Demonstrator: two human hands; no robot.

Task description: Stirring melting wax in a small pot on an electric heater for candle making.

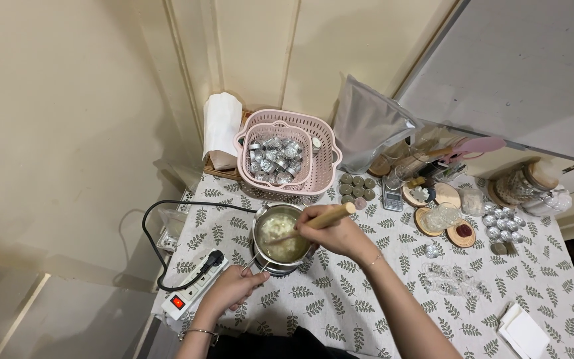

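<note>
Pot (280,234) of pale, lumpy, melting stuff is sitting on a small burner near the left edge of the desk (340,312), which is wearing a white cloth printed with green leaf sprigs. The right hand (333,231) is reaching over the pot's right rim, its fingers grasping a wooden stick (320,219) whose lower end is dipping into the pale mass while its upper end is pointing up and to the right. The left hand (234,286) is lying just below and to the left of the pot, its fingers closing on the pot's thin metal handle (252,264), a bangle showing at the wrist. Just left of that hand a white power strip (194,286) with a glowing red switch is resting at the desk's edge, and a black cable (167,233) is looping from it toward the burner. Behind the pot a pink basket (293,153) is holding a heap of small silver foil cups, with a white paper bag (220,136) standing to its left and a grey pouch (367,123) leaning to its right. Between basket and pot, small round green pieces (357,187) are sitting in rows. More foil cups (503,223) are clustering far to the right, near a glass jar (523,183), and wooden coasters (443,223) are lying between them and the pot.
</note>
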